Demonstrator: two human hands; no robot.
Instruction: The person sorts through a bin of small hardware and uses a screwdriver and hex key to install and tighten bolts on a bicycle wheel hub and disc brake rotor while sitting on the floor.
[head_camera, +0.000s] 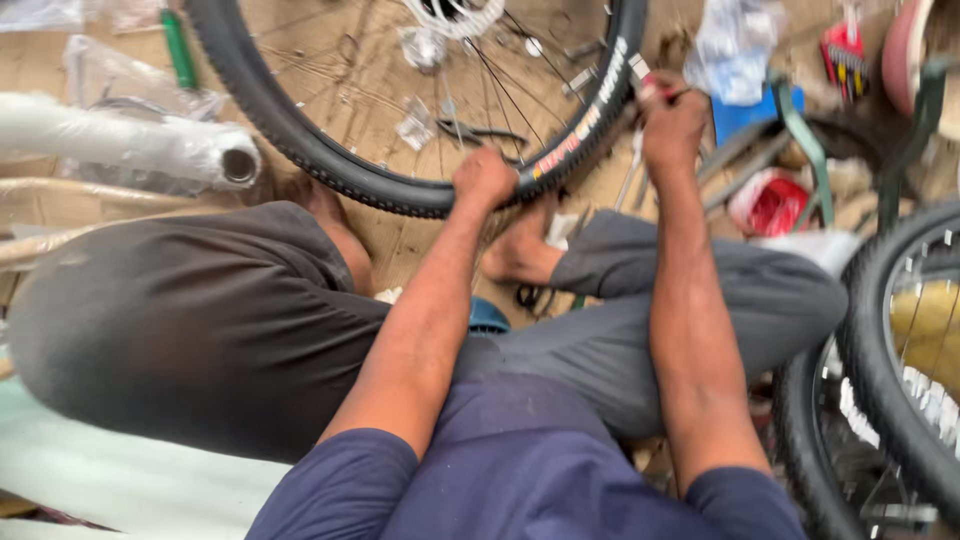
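- The left hand (485, 178) is curled into a fist over the near edge of a bicycle wheel (420, 100), knuckles up, gripping the black rubber tyre where it meets the rim.
- The right hand (672, 122) is closed on the same tyre further round to the right, and pinches a small red-tipped tool (652, 88) against the tyre wall (its exact kind is too blurred to tell).
- The wheel lies flat on the floor in front of the seated person, its near arc just beyond the bare foot (520, 250). The tyre is knobbly, with a matt tread and a red and white band along its sidewall; thin metal spokes run inward to a pale hub disc (455, 15) at the top edge.
- Under it is flattened brown cardboard (330, 80), scattered with small clear plastic bags (415, 125) and metal bits.
- The person sits cross-legged in soft grey trousers (200, 310) and a dark blue short-sleeved shirt (520, 470).
- At left, a round white tube (130, 150) in filmy wrapping shows its open, dark end; a green stick-like piece (180, 48) lies above it.
- At right stand two more black tyred wheels (890, 340), one with a yellowish rim, near a red packet (775, 205) and a green metal frame tube (810, 150).
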